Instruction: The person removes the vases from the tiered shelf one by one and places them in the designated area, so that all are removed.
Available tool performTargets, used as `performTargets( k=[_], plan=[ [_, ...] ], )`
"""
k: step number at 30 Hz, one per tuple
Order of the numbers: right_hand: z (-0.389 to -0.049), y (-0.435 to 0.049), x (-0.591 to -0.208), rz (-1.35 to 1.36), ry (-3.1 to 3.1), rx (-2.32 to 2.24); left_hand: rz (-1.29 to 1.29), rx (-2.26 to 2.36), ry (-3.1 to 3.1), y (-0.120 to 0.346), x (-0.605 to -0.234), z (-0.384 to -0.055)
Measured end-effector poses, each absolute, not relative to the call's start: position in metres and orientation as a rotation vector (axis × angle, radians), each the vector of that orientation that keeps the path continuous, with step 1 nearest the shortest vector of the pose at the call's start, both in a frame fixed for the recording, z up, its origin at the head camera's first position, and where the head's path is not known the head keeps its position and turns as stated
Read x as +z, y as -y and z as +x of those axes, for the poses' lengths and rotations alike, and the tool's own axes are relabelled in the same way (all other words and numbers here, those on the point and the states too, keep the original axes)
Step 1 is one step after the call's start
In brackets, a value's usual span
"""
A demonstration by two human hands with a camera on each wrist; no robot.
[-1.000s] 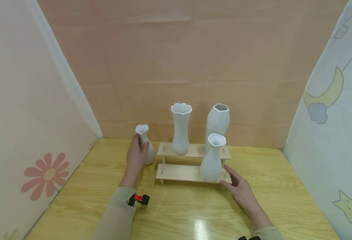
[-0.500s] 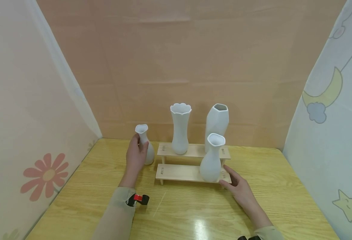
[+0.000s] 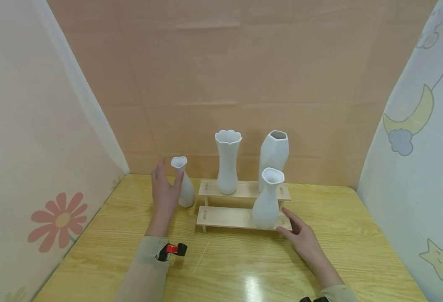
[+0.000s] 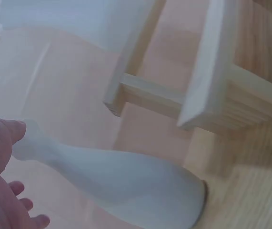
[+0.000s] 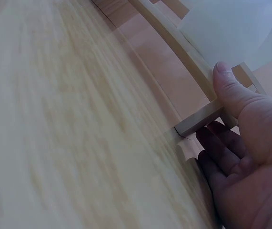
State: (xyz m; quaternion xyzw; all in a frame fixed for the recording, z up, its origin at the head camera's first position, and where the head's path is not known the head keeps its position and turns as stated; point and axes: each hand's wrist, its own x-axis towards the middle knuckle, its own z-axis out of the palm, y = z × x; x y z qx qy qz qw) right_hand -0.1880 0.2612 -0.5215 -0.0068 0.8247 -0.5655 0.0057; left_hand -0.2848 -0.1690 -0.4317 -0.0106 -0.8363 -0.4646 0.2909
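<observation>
A small white vase (image 3: 187,191) with a narrow neck stands upright on the table, left of the two-tier wooden stand (image 3: 225,217). My left hand (image 3: 165,193) is beside its neck with fingers spread; in the left wrist view the thumb (image 4: 15,130) overlaps the vase's mouth, and whether it touches I cannot tell. My right hand (image 3: 303,240) grips the stand's right end, the thumb (image 5: 228,86) at the lower shelf's front edge and the other fingers curled by the leg. A white vase (image 3: 265,209) with a flared mouth occupies the right part of the lower shelf.
On the upper shelf stand a scalloped-rim white vase (image 3: 227,167) at left and a faceted white vase (image 3: 275,152) at right. Behind the wooden table (image 3: 229,264) hangs a plain peach cloth (image 3: 221,75). Printed cloths flank both sides.
My left hand has let go of the small vase's neck, spread its fingers and shifted slightly left. The vase remains standing in place. My right hand has kept its grip on the stand.
</observation>
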Motion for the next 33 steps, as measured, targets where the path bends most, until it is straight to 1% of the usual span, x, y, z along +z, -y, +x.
performTargets(
  k=[10,18,24,33],
  plan=[
    [-0.187,-0.263,-0.523,-0.036,-2.582,-1.792,-0.078,-1.17,2.174,0.161,-0.411,-0.27],
    [-0.187,-0.262,-0.523,-0.065,-2.584,-1.795,-0.147,-1.18,2.136,0.153,-0.394,-0.253],
    [-0.189,-0.256,-0.523,-0.112,-2.611,-1.782,-0.245,-1.167,2.093,0.147,-0.389,-0.243],
    [-0.191,-0.255,-0.523,-0.104,-2.655,-1.755,-0.36,-1.188,2.096,0.125,-0.382,-0.236]
  ],
)
